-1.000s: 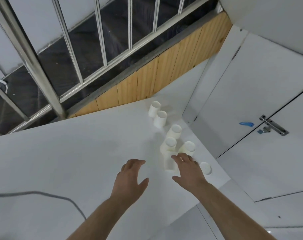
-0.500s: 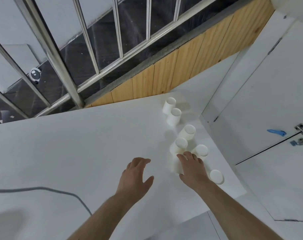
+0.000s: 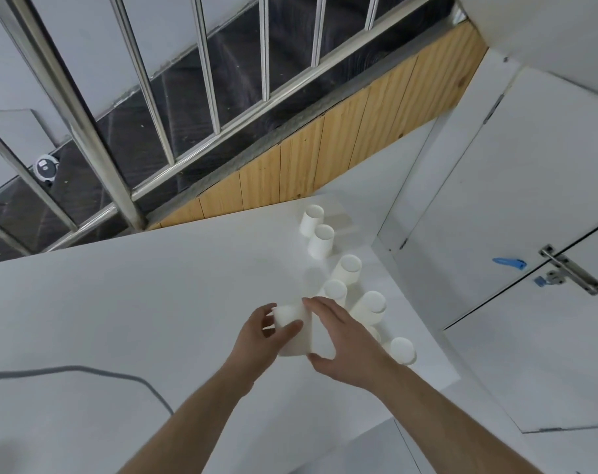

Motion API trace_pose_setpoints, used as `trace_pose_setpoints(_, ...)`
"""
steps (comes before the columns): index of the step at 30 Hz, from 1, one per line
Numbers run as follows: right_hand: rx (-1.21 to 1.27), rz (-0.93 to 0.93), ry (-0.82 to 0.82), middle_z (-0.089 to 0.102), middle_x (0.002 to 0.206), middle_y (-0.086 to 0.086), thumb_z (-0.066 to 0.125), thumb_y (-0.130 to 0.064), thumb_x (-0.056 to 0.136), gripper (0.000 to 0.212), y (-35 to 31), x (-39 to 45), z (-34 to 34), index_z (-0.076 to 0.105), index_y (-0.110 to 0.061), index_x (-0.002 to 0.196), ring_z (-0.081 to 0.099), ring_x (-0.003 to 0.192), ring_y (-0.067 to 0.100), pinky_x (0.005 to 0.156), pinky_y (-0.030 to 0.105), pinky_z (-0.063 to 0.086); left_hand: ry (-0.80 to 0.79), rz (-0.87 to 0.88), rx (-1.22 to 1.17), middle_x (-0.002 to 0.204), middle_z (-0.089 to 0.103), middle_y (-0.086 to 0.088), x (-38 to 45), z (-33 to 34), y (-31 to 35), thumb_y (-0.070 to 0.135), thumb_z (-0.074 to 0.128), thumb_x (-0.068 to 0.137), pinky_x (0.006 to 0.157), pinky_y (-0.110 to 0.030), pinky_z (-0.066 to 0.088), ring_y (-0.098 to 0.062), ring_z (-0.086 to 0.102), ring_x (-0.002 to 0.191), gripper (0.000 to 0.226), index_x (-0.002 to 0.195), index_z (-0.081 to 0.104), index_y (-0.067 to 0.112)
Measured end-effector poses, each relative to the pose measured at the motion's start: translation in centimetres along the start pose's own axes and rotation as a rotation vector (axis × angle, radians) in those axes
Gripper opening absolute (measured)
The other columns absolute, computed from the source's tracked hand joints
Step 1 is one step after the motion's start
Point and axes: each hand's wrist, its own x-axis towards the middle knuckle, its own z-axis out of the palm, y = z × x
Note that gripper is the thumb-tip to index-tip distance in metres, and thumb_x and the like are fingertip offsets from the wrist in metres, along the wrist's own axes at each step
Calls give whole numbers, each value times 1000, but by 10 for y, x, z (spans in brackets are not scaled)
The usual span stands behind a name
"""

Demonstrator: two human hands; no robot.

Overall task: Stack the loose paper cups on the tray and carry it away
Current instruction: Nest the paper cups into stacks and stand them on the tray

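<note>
Both hands meet on one white paper cup [image 3: 292,331] on the worktop [image 3: 120,302]: left hand [image 3: 261,336] curls round it, thumb across its front; right hand [image 3: 342,340] lies vs its side, fingers fairly straight, grip unclear. Other cups [image 3: 347,273] stand just beyond & right of the right hand; grey cable [image 3: 85,372] left of the left forearm.

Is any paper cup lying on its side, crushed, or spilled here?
None looks crushed or spilled. The loose cups stand upright, scattered in an uneven line. The left hand and the right hand hold one cup.
</note>
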Motion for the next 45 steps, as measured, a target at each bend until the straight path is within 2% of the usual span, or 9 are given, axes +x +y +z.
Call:
trace_pose_setpoints(5,9,-32,21,18,154,-18,65,-32,87,81,-4,-5,-2,17,-30,152,26,137,-2,104,5,23,-25,-27,-72,116,60,3,1,2,5,55,75,57,88,-38,54,-15,60,105,88,133,44,24)
trace_pose_setpoints(8,-5,-33,7,14,155,-20,66,-36,87,83,-1,-8,-3,14,-32,153,20,138,-5,101,-1,15,-31,-32,-67,119,57,4,0,3,4,45,77,62,89,-36,52,-14,58,107,87,137,40,22)
trace_pose_setpoints(10,-30,-23,5,12,155,-19,67,-40,87,84,4,-9,-3,14,-33,152,17,140,-5,105,3,16,-13,-17,-27,121,55,5,0,3,2,31,79,72,85,-29,48,-11,56,106,81,140,37,21)
trace_pose_setpoints(16,-314,239,-37,15,156,-1,58,-44,90,73,43,-4,2,21,-25,150,21,142,19,108,30,35,40,130,587,130,34,4,0,-6,-19,21,75,73,80,-23,43,-14,47,102,80,140,31,25)
trace_pose_setpoints(21,-413,400,-182,23,151,4,59,-41,89,71,66,-4,7,25,-25,149,29,136,25,106,35,37,17,194,877,133,33,0,3,-6,-41,21,68,76,87,-28,47,-21,45,118,75,139,28,23)
trace_pose_setpoints(31,-385,422,-231,33,144,2,53,-15,94,55,71,2,15,34,-23,145,38,129,21,93,31,47,-2,127,978,136,33,-1,14,-10,-61,24,64,82,90,-31,49,-20,41,125,76,143,18,23)
trace_pose_setpoints(37,-349,408,-219,36,141,1,53,-16,95,54,70,3,19,35,-22,145,38,128,21,93,32,47,-21,137,999,140,29,-1,17,-13,-69,31,67,79,93,-32,47,-20,39,127,85,145,14,24)
trace_pose_setpoints(41,-199,347,-73,39,140,-1,57,-26,94,52,61,6,13,39,-23,143,41,127,20,101,29,41,25,245,967,145,23,2,15,-12,-61,57,70,71,111,-33,28,-19,29,134,101,147,11,25)
trace_pose_setpoints(45,427,397,209,55,124,-7,64,-27,91,36,36,15,2,57,-30,127,54,110,10,96,31,48,27,356,600,143,25,15,8,-3,-33,55,74,70,107,-22,29,-3,30,131,98,147,18,30)
